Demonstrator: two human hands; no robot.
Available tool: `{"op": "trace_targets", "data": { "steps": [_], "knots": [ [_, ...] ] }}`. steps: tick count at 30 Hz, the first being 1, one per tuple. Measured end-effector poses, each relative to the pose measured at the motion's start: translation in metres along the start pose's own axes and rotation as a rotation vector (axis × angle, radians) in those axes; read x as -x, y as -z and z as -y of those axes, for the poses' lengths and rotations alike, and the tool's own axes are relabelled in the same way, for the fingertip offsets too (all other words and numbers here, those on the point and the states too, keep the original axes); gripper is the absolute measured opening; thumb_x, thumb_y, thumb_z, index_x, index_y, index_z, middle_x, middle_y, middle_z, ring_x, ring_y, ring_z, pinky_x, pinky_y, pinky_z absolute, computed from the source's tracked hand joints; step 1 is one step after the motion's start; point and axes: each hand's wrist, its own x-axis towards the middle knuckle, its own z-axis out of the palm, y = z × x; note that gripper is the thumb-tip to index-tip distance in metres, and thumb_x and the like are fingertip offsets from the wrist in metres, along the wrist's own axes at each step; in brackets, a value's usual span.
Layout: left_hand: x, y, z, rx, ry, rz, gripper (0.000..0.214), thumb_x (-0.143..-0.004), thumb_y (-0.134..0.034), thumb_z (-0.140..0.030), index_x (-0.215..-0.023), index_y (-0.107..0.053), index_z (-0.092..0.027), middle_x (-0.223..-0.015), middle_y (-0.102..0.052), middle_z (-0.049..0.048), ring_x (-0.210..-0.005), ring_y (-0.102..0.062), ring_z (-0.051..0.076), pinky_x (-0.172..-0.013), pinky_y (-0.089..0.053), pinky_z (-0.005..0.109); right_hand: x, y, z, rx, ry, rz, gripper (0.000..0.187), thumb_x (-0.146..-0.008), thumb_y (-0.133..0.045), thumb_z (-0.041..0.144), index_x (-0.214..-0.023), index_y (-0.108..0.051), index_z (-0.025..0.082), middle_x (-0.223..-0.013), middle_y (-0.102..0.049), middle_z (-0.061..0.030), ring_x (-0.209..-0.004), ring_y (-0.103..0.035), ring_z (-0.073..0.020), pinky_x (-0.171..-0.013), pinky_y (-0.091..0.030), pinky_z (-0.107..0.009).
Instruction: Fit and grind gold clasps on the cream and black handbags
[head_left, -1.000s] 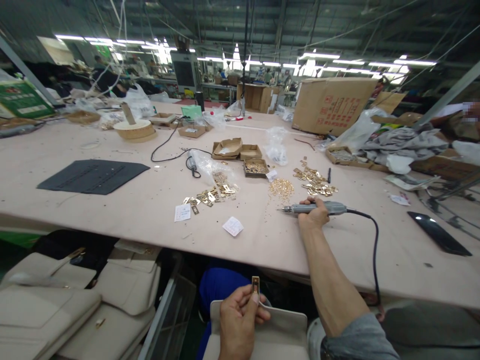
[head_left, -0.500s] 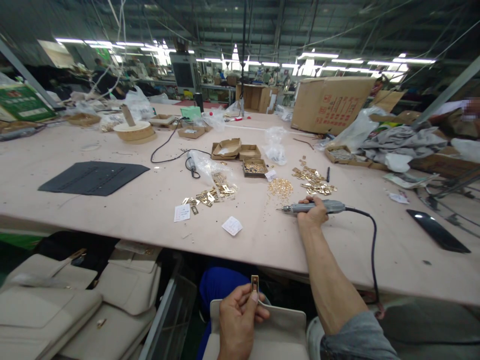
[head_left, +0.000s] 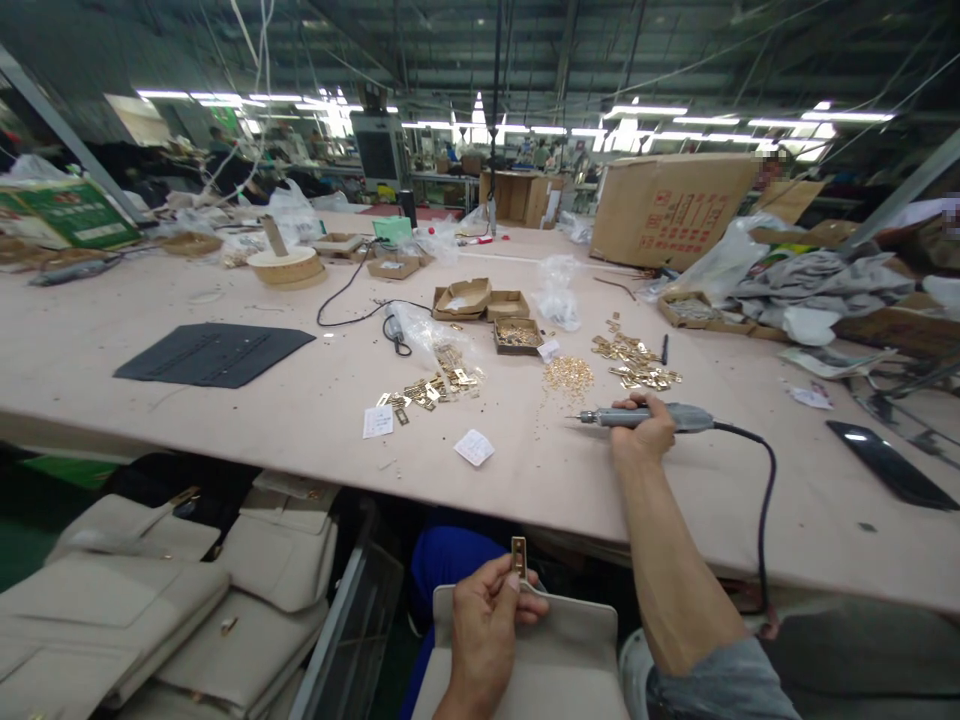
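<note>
Low in front of me, my left hand [head_left: 491, 615] pinches a small gold metal plate [head_left: 519, 556] with a slot, at the edge of a beige bag flap [head_left: 574, 640] that lies over my lap. My right hand [head_left: 646, 428] is wrapped round a grey electric screwdriver [head_left: 686, 417], held level over the table with its thin bit pointing left. Just beyond the bit lies a scatter of tiny gold screws [head_left: 570, 375]. Behind my right hand is a pile of gold plates [head_left: 637, 360]; more gold plates [head_left: 431, 388] spill from a clear plastic bag further left.
Small cardboard boxes [head_left: 517, 337] stand mid-table. A black sheet [head_left: 214, 355] lies at left, a phone [head_left: 889, 463] at right. The screwdriver's cord [head_left: 766, 520] hangs over the front edge. Beige bags [head_left: 112, 600] are stacked below left, beside a grey crate [head_left: 349, 610].
The view has shifted slightly, so most things sit a little further right. Both hands keep their holds, on the gold plate with the flap and on the screwdriver; the screwdriver stays over the table.
</note>
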Motion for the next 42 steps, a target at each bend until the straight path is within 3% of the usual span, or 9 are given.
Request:
{"op": "trace_targets", "data": {
  "steps": [5, 9, 13, 17, 28, 42],
  "knots": [
    [0.006, -0.006, -0.010, -0.005, 0.024, 0.014, 0.042, -0.086, -0.074, -0.042, -0.105, -0.076, -0.005, -0.094, -0.080, 0.0180, -0.068, -0.079, 0.023, -0.059, -0.063, 0.025, 0.049, 0.015, 0.042, -0.019, -0.042, 0.166, 0.009, -0.074, -0.059, 0.014, -0.075, -0.050, 0.017, -0.076, -0.051, 0.0023, -0.056, -0.046, -0.0056, -0.052, -0.048, -0.018],
    [0.006, -0.008, -0.006, 0.027, 0.060, 0.007, 0.031, -0.087, -0.069, -0.031, -0.101, -0.076, -0.004, -0.093, -0.080, 0.0178, -0.069, -0.079, 0.021, -0.060, -0.064, 0.023, 0.109, 0.034, 0.063, 0.061, -0.113, 0.340, 0.013, -0.075, -0.065, 0.016, -0.077, -0.052, 0.017, -0.077, -0.052, 0.0005, -0.058, -0.048, -0.0077, -0.054, -0.046, -0.022],
    [0.008, -0.010, -0.006, 0.022, 0.071, -0.007, 0.026, -0.088, -0.066, -0.025, -0.099, -0.076, -0.004, -0.093, -0.080, 0.0181, -0.067, -0.079, 0.021, -0.057, -0.063, 0.021, 0.172, 0.052, 0.068, 0.143, -0.109, 0.401, 0.019, -0.075, -0.068, 0.017, -0.085, -0.053, 0.019, -0.077, -0.055, 0.0005, -0.059, -0.048, -0.0098, -0.056, -0.045, -0.023],
    [0.011, -0.010, -0.009, 0.013, 0.052, 0.001, 0.023, -0.088, -0.062, -0.020, -0.098, -0.075, -0.003, -0.090, -0.079, 0.0171, -0.066, -0.079, 0.020, -0.055, -0.062, 0.019, 0.207, 0.060, 0.062, 0.194, -0.127, 0.505, 0.015, -0.076, -0.069, 0.018, -0.084, -0.057, 0.019, -0.074, -0.056, 0.0004, -0.058, -0.048, -0.0105, -0.056, -0.043, -0.024],
    [0.019, -0.010, -0.013, -0.002, 0.031, -0.017, 0.018, -0.085, -0.062, -0.018, -0.087, -0.076, -0.007, -0.080, -0.079, 0.0134, -0.068, -0.079, 0.023, -0.059, -0.064, 0.023, 0.230, 0.063, 0.049, 0.306, -0.003, 0.678, 0.010, -0.080, -0.068, 0.021, -0.085, -0.059, 0.019, -0.073, -0.058, 0.0004, -0.055, -0.051, -0.0112, -0.056, -0.044, -0.028],
    [0.022, -0.011, -0.014, 0.024, 0.030, -0.020, 0.018, -0.084, -0.063, -0.016, -0.091, -0.078, -0.009, -0.080, -0.080, 0.0104, -0.067, -0.079, 0.022, -0.058, -0.064, 0.023, 0.240, 0.067, 0.044, 0.343, 0.120, 0.784, 0.008, -0.087, -0.065, 0.016, -0.093, -0.063, 0.020, -0.077, -0.063, -0.0003, -0.056, -0.053, -0.0119, -0.057, -0.047, -0.029]
  ]
}}
